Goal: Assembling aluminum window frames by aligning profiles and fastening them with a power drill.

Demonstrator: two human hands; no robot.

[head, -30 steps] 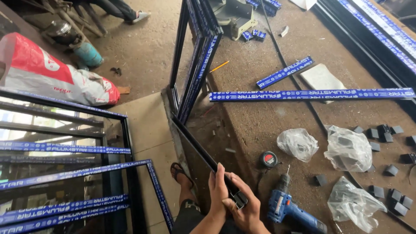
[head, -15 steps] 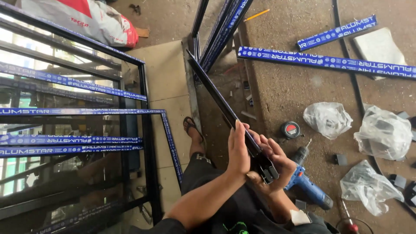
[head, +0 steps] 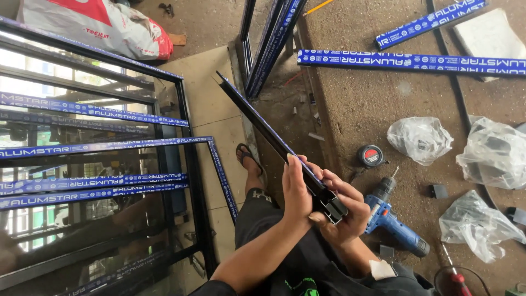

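Dusty workshop floor [head: 372,120] spreads below me, scattered with taped aluminium lengths and bagged fittings. At centre, I watch both hands close around the near end of a long black aluminium profile [head: 263,123], which slopes away from the lap toward a stack of dark frame bars [head: 268,44] leaning at the top of the view.

My left hand [head: 296,192] lies flat along the profile's left face, fingers pointing up its length. My right hand [head: 342,211] wraps the underside and right face, fingertips curled near the open cut end [head: 335,207], where the hollow chambers of the section show. The two hands sit almost together, both clamped on the same bar.

Just right of the right hand, a blue cordless drill [head: 392,219] lies on the floor; beyond it are a red-and-black tape measure [head: 371,155] and three clear plastic bags [head: 419,140] of small dark parts. A sandalled foot [head: 249,161] rests under the profile, and a black glazed frame [head: 109,164] with blue protective tape fills the left.

Judging from the grip, steadying the bar well seems to call for keeping the cut end level and facing the eye, fingers clear of its edges, and the far tip off the stacked bars.
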